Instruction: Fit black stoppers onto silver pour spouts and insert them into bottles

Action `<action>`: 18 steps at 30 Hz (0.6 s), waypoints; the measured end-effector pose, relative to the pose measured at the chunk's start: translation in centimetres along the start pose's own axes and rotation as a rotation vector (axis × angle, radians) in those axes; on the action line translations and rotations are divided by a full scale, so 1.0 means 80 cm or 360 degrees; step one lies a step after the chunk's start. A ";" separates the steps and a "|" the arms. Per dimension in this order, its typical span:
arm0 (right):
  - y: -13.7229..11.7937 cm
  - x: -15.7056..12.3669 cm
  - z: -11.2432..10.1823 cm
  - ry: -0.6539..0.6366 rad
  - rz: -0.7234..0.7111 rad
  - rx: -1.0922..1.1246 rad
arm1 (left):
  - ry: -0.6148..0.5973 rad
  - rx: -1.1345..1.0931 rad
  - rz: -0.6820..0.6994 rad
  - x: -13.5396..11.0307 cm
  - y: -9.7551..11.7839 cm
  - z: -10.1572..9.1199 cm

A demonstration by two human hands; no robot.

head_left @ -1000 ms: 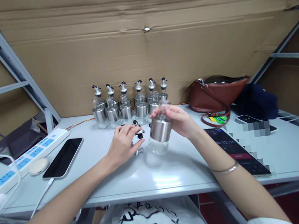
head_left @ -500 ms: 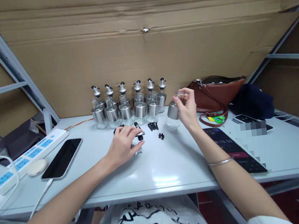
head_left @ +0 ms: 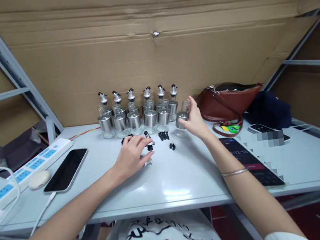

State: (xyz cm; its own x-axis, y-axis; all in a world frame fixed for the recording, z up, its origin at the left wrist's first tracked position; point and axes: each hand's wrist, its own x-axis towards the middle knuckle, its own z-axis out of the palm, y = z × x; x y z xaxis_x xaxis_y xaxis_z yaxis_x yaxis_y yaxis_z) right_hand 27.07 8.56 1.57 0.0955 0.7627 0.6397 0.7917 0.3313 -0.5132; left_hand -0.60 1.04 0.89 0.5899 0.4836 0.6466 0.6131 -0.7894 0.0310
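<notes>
Bottle (head_left: 182,129) stands upright near the back edge of the table (head_left: 201,173), right of its middle; the right hand (head_left: 194,120) curves beside it, fingers spread loosely, so a stray thumb knock could tip it into the neighbouring bottles (head_left: 134,120). The left hand (head_left: 131,152) pinches a pourer (head_left: 150,143), which a slack grip could drop. Whether the right thumb touches glass I cannot tell; metal pieces (head_left: 148,161) beneath the left hand are mostly hidden.

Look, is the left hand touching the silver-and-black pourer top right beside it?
Touching. The head view shows the left hand holding the pourer top at its fingers, with a fingertip against its silver collar.
</notes>
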 end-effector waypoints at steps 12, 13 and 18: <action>0.013 -0.006 0.012 -0.0131 0.0286 -0.0301 | -0.0037 -0.0018 -0.0026 0.000 0.000 -0.001; 0.013 -0.006 0.013 -0.0110 0.0265 -0.0279 | -0.0037 -0.0017 -0.0025 0.000 0.000 -0.001; 0.004 -0.006 0.010 -0.0156 0.0443 -0.0080 | -0.0058 -0.0009 -0.0031 0.000 0.000 -0.001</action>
State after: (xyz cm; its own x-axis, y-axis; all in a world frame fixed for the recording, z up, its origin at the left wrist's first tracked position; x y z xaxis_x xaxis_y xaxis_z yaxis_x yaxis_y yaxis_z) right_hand 26.78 8.75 0.61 0.2564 0.8710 0.4190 0.7724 0.0760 -0.6306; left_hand -0.63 1.02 0.94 0.5965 0.5123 0.6178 0.6219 -0.7816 0.0477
